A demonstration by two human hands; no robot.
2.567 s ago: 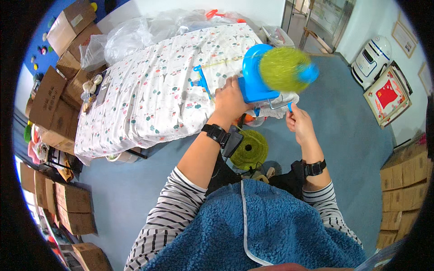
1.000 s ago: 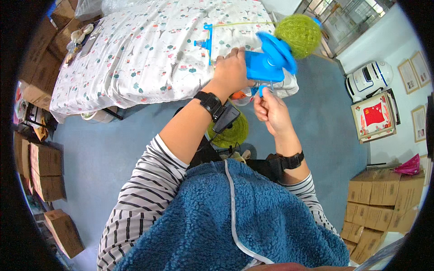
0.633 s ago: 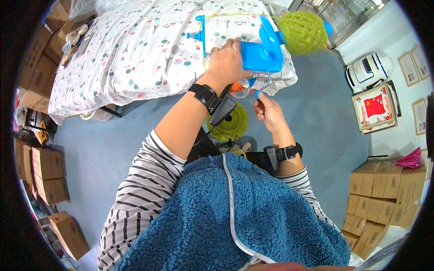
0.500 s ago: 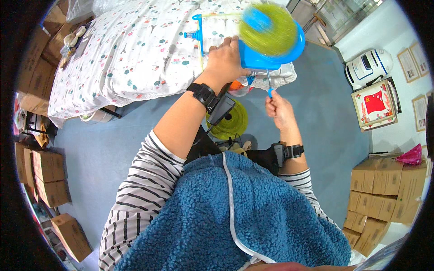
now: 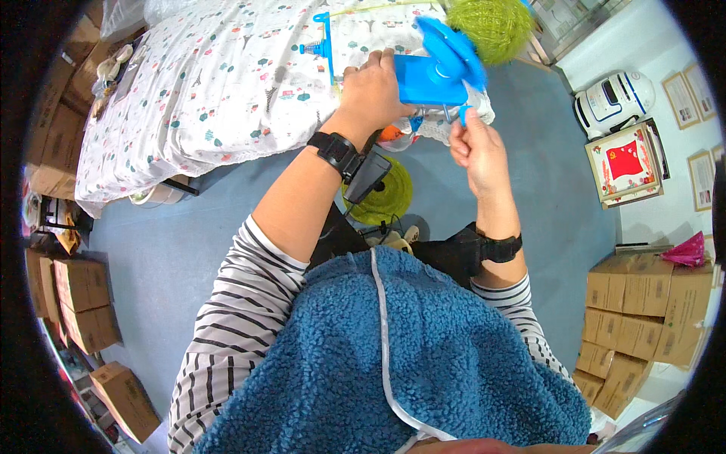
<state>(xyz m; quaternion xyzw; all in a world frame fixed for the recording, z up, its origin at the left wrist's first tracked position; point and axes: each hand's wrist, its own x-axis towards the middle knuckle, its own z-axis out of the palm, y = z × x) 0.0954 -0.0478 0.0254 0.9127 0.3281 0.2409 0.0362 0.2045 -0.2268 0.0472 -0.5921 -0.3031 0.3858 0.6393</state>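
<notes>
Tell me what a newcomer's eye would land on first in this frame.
The bright blue plastic yarn winder at top centre, gripped by the left hand, with the right hand at its small handle. A fuzzy green yarn ball sits on top of it, over the patterned bedspread.

Smooth glossy blue plastic winder (image 5: 435, 72), fuzzy green yarn ball (image 5: 489, 24) (loose fibres), matt printed cotton bedsheet (image 5: 227, 83)

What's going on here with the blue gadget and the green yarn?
A person is working a blue plastic yarn winder at the edge of a table covered with a patterned cloth. The left hand grips the winder's body, the right hand pinches its small handle underneath. A ball of green yarn sits on top; another green spool lies on the floor.
</notes>
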